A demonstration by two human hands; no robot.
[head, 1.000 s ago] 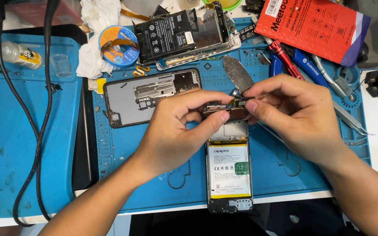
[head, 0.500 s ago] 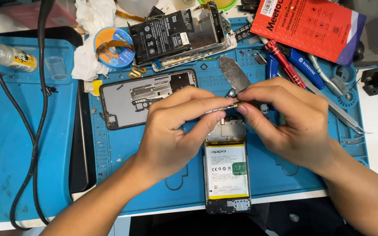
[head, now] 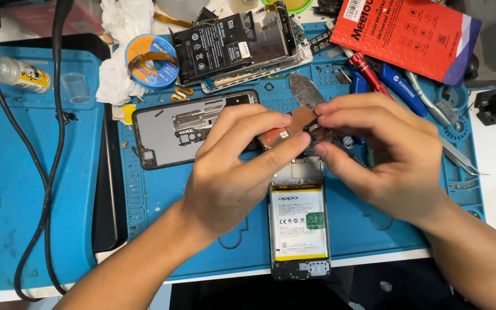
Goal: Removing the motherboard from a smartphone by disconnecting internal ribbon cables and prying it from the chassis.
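Observation:
My left hand (head: 233, 166) and my right hand (head: 383, 152) meet above an opened phone (head: 298, 229) whose white battery faces up on the blue work mat (head: 162, 195). Between the fingertips of both hands I pinch a small circuit board with a copper-coloured patch (head: 294, 127), held just above the phone's top end. The left thumb and forefinger grip its left part, the right fingers its right edge. The board's right part is hidden by my fingers.
A dark phone back cover (head: 173, 132) lies left of my hands. Another opened phone with a black battery (head: 233, 43) sits at the back. A metal pry tool (head: 304, 89), screwdrivers (head: 374, 72), tweezers (head: 460, 158), a red packet (head: 409, 34), a tape roll (head: 151, 60) and black cables (head: 53, 143) surround the mat.
Both hands have lifted the small board slightly and turned it, so its copper-coloured face now shows. The camera view has shifted a little; the phone on the mat has stayed put.

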